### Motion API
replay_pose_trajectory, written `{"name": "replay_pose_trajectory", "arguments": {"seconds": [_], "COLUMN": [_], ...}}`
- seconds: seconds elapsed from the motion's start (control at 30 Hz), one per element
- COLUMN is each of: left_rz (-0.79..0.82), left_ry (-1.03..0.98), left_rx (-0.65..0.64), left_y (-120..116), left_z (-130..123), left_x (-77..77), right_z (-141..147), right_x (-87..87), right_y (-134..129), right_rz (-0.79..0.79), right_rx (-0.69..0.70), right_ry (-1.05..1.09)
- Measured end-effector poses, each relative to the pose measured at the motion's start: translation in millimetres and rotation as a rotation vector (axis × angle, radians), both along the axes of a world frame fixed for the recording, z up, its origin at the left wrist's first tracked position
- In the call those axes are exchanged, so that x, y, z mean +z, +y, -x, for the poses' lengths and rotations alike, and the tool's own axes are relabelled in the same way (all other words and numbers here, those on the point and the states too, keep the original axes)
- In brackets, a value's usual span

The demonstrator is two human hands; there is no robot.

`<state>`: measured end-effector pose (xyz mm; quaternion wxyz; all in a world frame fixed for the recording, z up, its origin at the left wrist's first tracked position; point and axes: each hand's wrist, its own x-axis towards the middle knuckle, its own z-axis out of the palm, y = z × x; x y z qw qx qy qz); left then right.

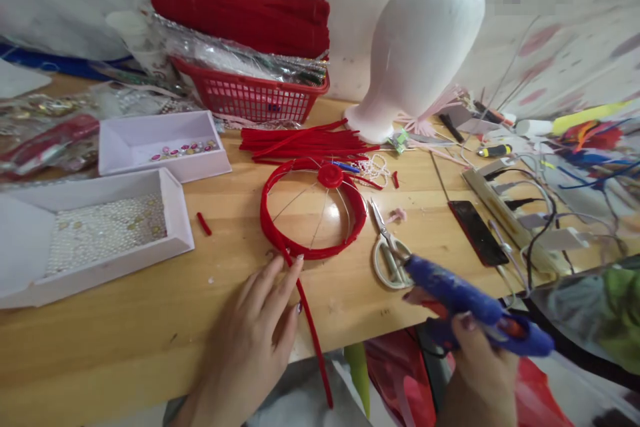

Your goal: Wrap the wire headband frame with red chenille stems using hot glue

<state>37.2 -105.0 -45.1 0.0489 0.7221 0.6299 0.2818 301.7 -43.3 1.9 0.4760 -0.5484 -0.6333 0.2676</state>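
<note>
My left hand [255, 320] is at the near edge of a red-wrapped wire ring [270, 227], its fingertips closed on a red pipe cleaner [311, 323] whose loose end runs down past the table edge. Thin wires cross the ring, and a round red coil [331, 175] sits at its far side. A blue hot glue gun [457, 290] is gripped in my right hand [475, 360], its nozzle pointing left over the scissors [389, 247]. The scissors lie on the table right of the ring, slightly apart from it.
White boxes of pearl beads [175, 213] and gems [165, 127] stand left. Behind are a red basket [260, 97], a bundle of red pipe cleaners [305, 143] and a white foam head [425, 33]. A phone [477, 233] and a power strip [515, 213] with cables lie right.
</note>
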Motion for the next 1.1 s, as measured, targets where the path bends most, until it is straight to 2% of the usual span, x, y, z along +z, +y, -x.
{"name": "replay_pose_trajectory", "arguments": {"seconds": [0.07, 0.1, 0.17, 0.33, 1.1], "left_rz": [0.028, 0.036, 0.043, 0.063, 0.076], "left_ry": [0.007, 0.005, -0.006, -0.032, -0.082], "left_rx": [-0.011, -0.016, -0.019, -0.024, -0.048], "left_y": [-2, -2, -3, -3, -2], "left_z": [-1, -1, -1, -1, 0], "left_x": [-0.4, -0.4, 0.2, 2.1, 8.9], "right_z": [15, 23, 38, 54, 61], "right_x": [0.3, 0.9, 2.0, -0.9, -0.4], "right_y": [-5, -5, -1, 9, 12], "right_rz": [-0.029, -0.045, -0.068, -0.11, -0.143], "right_rx": [0.277, 0.361, 0.428, 0.433, 0.42], "right_ry": [-0.096, -0.136, -0.195, -0.277, -0.38]}}
